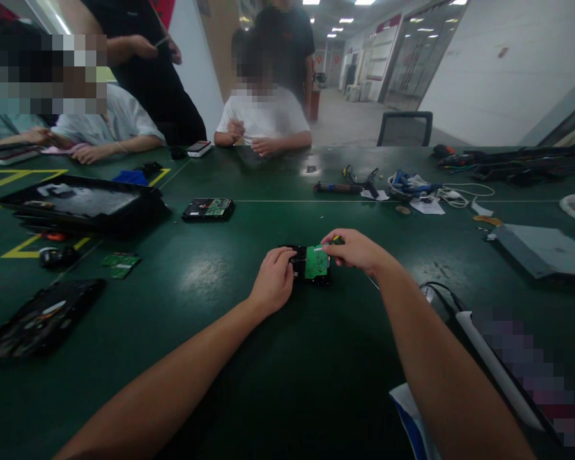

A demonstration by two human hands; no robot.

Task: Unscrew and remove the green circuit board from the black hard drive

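Note:
A black hard drive with a green circuit board on its right part lies on the dark green table in front of me. My left hand grips the drive's left side, fingers bent over its top. At the board's upper right edge is my right hand, its fingers closed around a screwdriver with a yellow-and-black handle. A thin metal shaft shows below that hand. Thumb and fingertips reach the board's edge; whether they pinch it, I cannot tell.
Another drive lies further back. To the left are a loose green board, a black casing part and black trays. Cables and a grey metal box lie right. A person in white sits opposite.

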